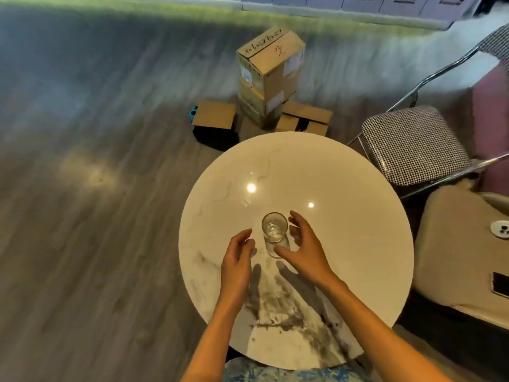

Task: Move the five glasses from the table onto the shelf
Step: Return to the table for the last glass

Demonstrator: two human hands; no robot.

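One clear drinking glass [274, 230] stands upright near the middle of a round white marble table [344, 194]. My right hand [303, 244] curls around the glass's right side, fingers apart, thumb low in front of its base; whether it touches the glass is unclear. My left hand [239, 255] hovers open just left of the glass, a small gap between them. No other glasses and no shelf are in view.
Stacked cardboard boxes [271, 75] sit on the wooden floor beyond the table, with two flatter boxes [214, 115] beside them. A houndstooth chair [413, 144] with chrome frame stands at right. A beige cushion [457, 249] holds a phone [500, 283].
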